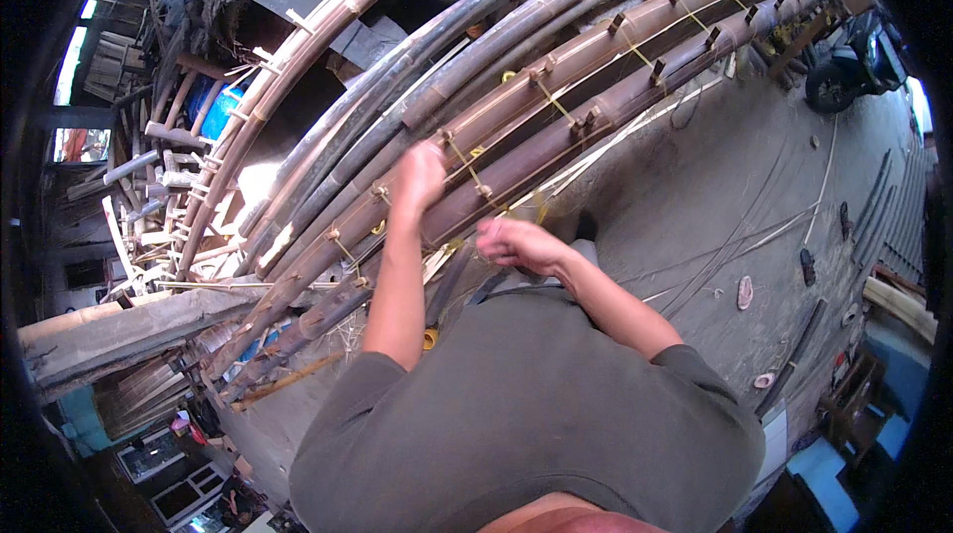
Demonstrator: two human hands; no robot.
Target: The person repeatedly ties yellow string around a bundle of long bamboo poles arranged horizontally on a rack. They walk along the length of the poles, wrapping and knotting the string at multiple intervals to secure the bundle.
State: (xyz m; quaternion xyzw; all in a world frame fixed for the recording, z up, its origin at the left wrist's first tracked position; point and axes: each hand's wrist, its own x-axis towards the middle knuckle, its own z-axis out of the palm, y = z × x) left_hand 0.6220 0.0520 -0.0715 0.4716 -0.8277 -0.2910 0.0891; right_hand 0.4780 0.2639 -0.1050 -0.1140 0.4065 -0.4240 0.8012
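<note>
Two long brown bamboo poles (516, 164) run side by side from lower left to upper right in front of me. Short dark pegs (615, 24) stand along them, and yellow cord (556, 101) crosses the gap between them at intervals. My left hand (422, 174) is closed in a fist over the farther pole, a little blurred; whatever is in it is hidden. Just on my side of the nearer pole, my right hand (521, 243) has its fingers curled together. Yellow strands show close by its fingertips, but its grip on them cannot be made out.
Beyond the poles lie several grey curved bamboo poles (437, 86) and a curved piece with light crosspieces (263, 101). Offcuts (139, 200) heap up at the left. Loose strips, a sandal (745, 293) and a wheel (832, 86) are on the right-hand floor.
</note>
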